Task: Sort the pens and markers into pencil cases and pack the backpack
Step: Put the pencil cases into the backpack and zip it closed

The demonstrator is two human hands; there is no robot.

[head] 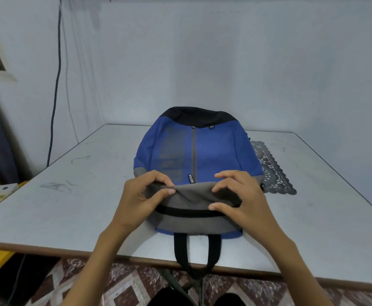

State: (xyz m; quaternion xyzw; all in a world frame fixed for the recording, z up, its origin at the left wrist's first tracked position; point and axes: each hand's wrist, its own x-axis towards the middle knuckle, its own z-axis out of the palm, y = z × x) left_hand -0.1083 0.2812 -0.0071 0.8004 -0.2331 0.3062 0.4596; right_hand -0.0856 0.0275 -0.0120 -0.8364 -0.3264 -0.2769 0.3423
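Your left hand point(140, 195) and right hand point(244, 199) each pinch the grey top panel point(191, 195) of the backpack point(216, 155), thumb against curled fingers, holding cloth. The backpack lies flat on the table point(70, 206), its long axis running straight away from you, the grey end nearest and equally close to both hands. Its black carry loop point(181, 250) hangs off the table edge at the backpack's near end; a dark lace mat point(271, 168) lies at the backpack's right.
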